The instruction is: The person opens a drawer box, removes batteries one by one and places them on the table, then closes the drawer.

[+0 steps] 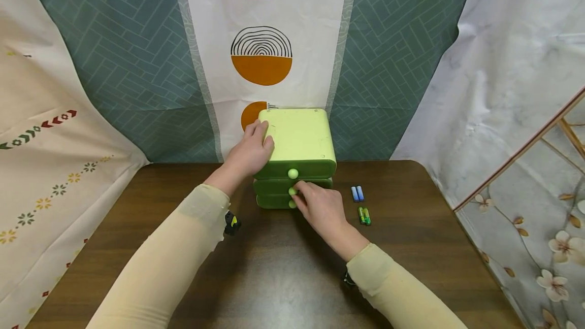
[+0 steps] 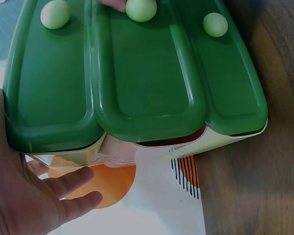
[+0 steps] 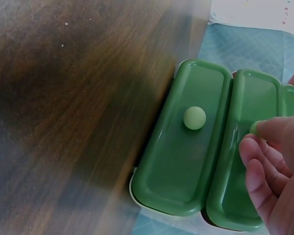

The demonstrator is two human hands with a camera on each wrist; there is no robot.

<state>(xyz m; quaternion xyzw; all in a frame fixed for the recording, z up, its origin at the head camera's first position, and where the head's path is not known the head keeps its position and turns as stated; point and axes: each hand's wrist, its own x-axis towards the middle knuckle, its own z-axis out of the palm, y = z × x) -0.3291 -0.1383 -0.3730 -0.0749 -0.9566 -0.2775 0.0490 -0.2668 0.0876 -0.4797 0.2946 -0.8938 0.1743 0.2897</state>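
Note:
A small green cabinet of three drawers (image 1: 301, 136) stands on the table, its top pale green and its drawer fronts dark green with round pale knobs. My right hand (image 1: 322, 209) pinches the knob of the middle drawer (image 3: 242, 110) between thumb and fingers. That middle drawer (image 2: 149, 73) sticks out a little past the other two, with a narrow gap behind its front in the left wrist view. My left hand (image 1: 250, 151) rests on the cabinet's upper left edge, fingers extended along its side. The bottom drawer (image 3: 181, 161) looks closed.
To the right of the cabinet lie two blue batteries (image 1: 357, 194) side by side, with two green batteries (image 1: 364, 216) just nearer. A patterned cloth (image 1: 267, 14) hangs behind the wooden table (image 1: 274, 278), and more cloth hangs on both sides.

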